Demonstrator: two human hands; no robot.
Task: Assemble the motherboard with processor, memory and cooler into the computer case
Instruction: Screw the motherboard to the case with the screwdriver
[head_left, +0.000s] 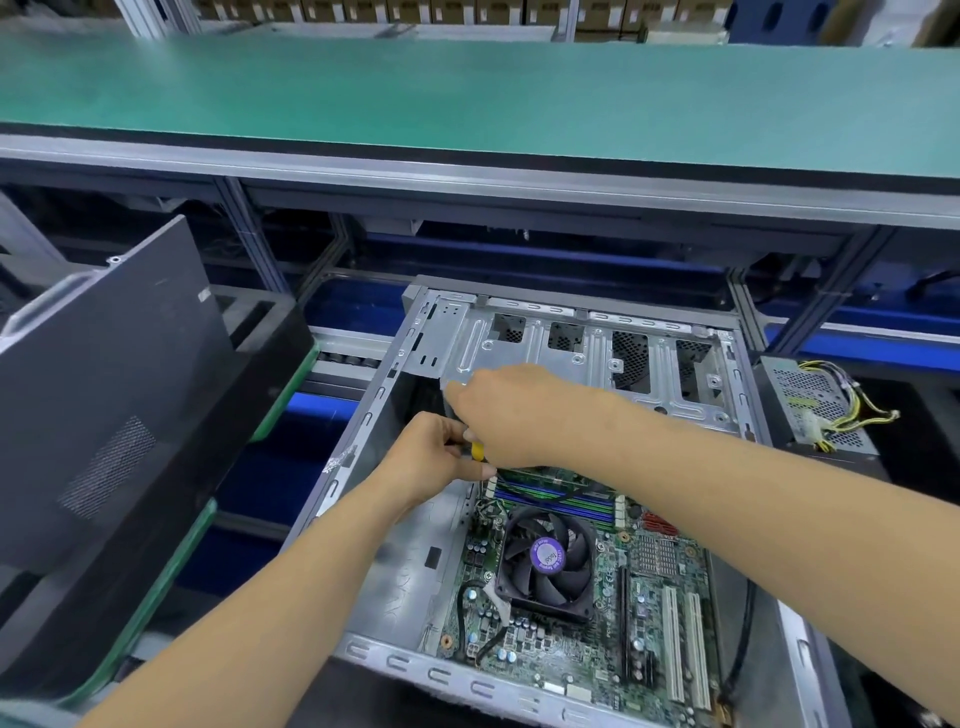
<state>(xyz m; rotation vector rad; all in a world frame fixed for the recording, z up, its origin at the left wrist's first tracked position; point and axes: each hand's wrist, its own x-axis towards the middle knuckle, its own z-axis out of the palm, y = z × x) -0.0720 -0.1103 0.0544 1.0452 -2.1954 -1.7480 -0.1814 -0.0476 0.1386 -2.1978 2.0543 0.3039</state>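
An open computer case (524, 364) lies on the roller-conveyor surface (343, 358), a power supply (821, 410) beside its right edge.

Bare matt metal case (524, 358), matt green bench mat (467, 93), glossy plastic fan (545, 558)

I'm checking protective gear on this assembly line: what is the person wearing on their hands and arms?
Nothing shows. The left hand and right hand are bare, without gloves, rings or a watch. Both forearms are bare as far as the picture's edge, with no sleeves and no wrist strap in sight.
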